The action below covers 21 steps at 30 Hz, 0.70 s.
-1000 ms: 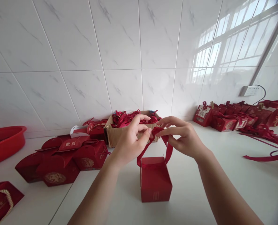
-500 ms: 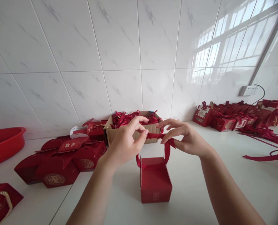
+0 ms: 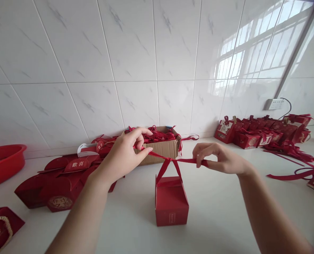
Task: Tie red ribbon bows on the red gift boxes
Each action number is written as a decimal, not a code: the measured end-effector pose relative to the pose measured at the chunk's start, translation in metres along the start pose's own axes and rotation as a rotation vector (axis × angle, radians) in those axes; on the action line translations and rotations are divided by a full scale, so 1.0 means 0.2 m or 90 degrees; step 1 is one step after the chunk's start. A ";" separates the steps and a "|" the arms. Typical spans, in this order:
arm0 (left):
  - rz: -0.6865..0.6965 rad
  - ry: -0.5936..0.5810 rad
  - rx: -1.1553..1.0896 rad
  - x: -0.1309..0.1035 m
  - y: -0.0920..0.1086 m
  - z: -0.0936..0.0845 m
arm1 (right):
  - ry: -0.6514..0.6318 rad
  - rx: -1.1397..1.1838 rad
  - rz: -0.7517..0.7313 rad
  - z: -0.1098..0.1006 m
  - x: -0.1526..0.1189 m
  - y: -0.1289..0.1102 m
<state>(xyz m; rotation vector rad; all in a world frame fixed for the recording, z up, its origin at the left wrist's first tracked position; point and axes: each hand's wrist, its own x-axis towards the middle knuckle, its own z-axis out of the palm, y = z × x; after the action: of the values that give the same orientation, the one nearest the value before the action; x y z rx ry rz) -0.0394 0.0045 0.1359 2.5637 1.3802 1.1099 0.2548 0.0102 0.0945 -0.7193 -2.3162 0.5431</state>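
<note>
A small red gift box stands upright on the white counter in front of me. Red ribbon rises from its two sides and meets in a knot above the lid opening. My left hand pinches one ribbon end, pulled up to the left. Between thumb and fingers, my right hand grips the other end, stretched out to the right. The ribbon is taut between both hands, which are clear of the box itself.
Behind, against the tiled wall, sits a cardboard box full of red ribbons. Several red gift boxes cluster on the left, near a red basin. More finished-looking boxes and loose ribbons lie at the right.
My hands have moved apart, left hand leftward and right hand rightward. The loose ribbon crossing has drawn tight into a knot, lower and closer above the box.
</note>
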 end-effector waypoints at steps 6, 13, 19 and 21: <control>-0.072 -0.135 0.079 -0.15 -0.12 -0.06 | -0.065 -0.012 0.169 0.02 -0.25 0.07; -0.154 -0.257 0.057 -0.50 -0.35 0.08 | -0.156 0.036 0.427 0.17 -0.56 0.29; -0.140 -0.283 0.060 -0.59 -0.36 0.18 | -0.156 0.087 0.424 0.19 -0.64 0.37; -0.113 -0.219 0.085 -0.56 -0.34 0.20 | -0.135 0.056 0.390 0.17 -0.60 0.35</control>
<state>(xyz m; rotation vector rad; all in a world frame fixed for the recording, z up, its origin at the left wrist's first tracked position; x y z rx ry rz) -0.1028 -0.0251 0.0188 2.4996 1.5928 0.5360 0.3327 -0.0163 -0.0221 -1.3949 -2.2179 1.0253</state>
